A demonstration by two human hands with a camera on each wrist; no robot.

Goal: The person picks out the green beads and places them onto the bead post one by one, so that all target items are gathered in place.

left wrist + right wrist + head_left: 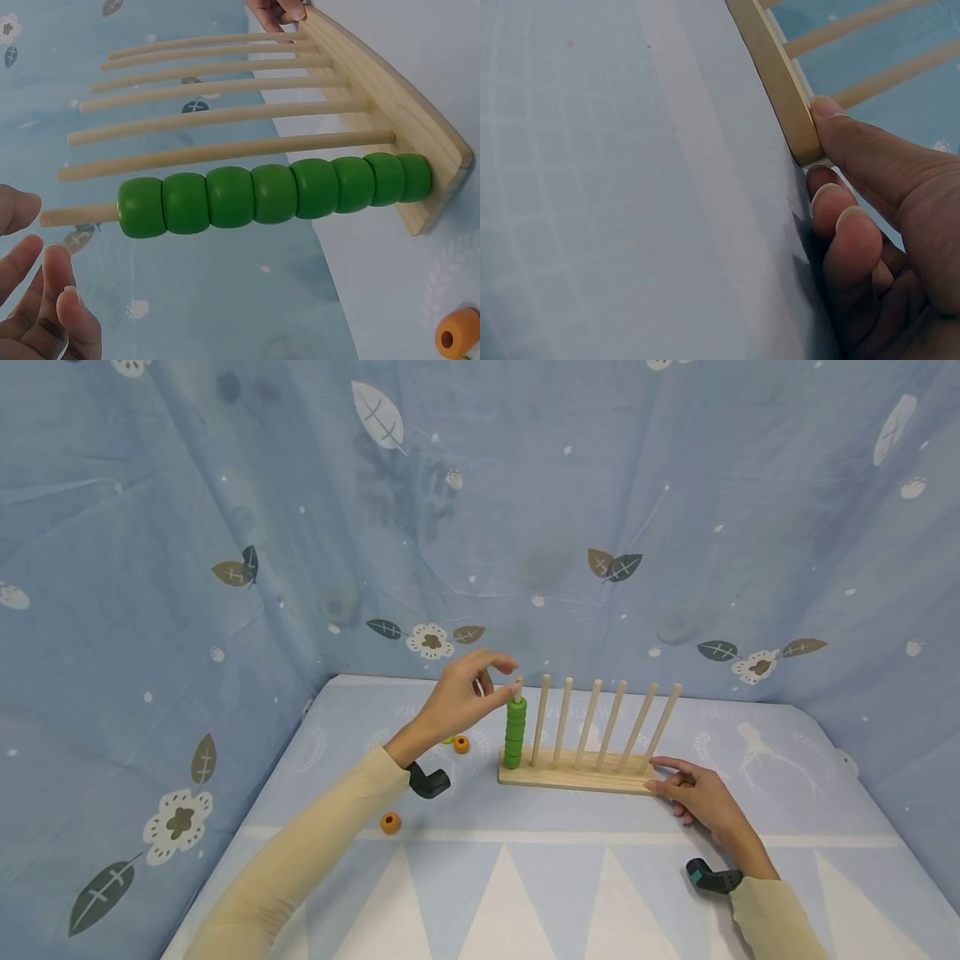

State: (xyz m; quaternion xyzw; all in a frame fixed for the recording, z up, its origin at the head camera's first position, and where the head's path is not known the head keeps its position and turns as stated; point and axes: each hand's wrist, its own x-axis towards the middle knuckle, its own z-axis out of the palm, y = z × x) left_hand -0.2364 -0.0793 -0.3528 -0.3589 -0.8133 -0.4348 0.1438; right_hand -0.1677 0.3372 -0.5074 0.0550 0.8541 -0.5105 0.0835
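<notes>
A wooden peg rack with a row of several upright pegs stands on the table. Its leftmost peg carries a stack of green beads, and the bare tip pokes out above them. My left hand is at that tip, thumb and fingers apart and holding nothing; in the left wrist view the peg tip lies just beyond the thumb. My right hand grips the right end of the rack's base, thumb on the upper edge and fingers curled at the end.
An orange bead lies on the table near my left forearm. Farther back is another orange bead, with a yellow-green piece partly hidden beside it. A patterned blue curtain encloses the table's back and sides.
</notes>
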